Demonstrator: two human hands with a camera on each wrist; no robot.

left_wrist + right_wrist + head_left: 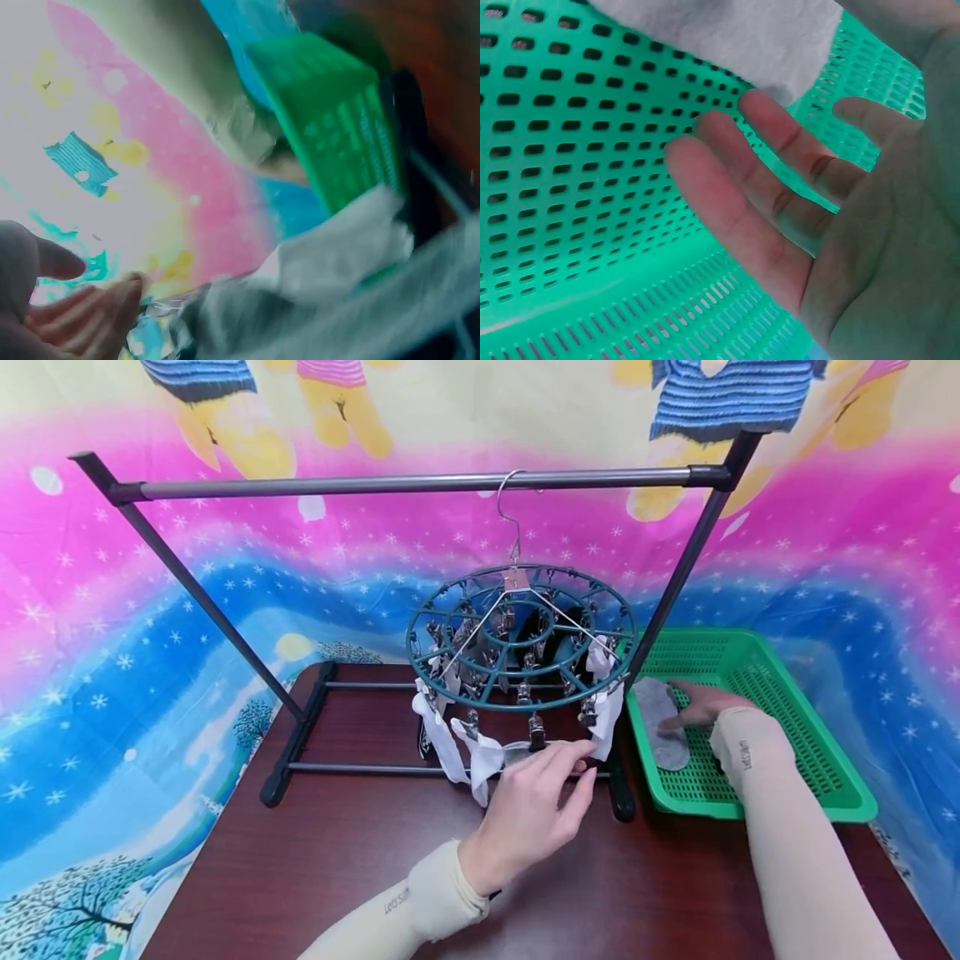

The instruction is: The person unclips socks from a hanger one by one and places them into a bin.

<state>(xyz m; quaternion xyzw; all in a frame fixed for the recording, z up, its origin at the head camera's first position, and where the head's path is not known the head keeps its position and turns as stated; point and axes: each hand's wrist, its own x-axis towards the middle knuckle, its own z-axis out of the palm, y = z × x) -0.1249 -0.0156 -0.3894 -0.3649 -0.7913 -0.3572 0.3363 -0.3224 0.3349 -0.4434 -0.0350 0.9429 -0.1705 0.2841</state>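
The left hand (528,806), thumb and fingers loosely parted, hovers at six o'clock of a round, dark-green clip hanger (495,703). In a green, slotted plastic basket (791,727) at four o'clock, the right hand (708,704), fingers outstretched, touches a grey, round-ended cloth piece (656,731) by the basket's nine-o'clock wall. White cloth pieces (442,745) hang at seven and four o'clock. At twelve, the hanger's hook meets a grey metal rail (322,487).

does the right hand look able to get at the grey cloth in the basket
Likely yes: the right hand is inside the basket, right at the grey cloth, with nothing visible blocking it.
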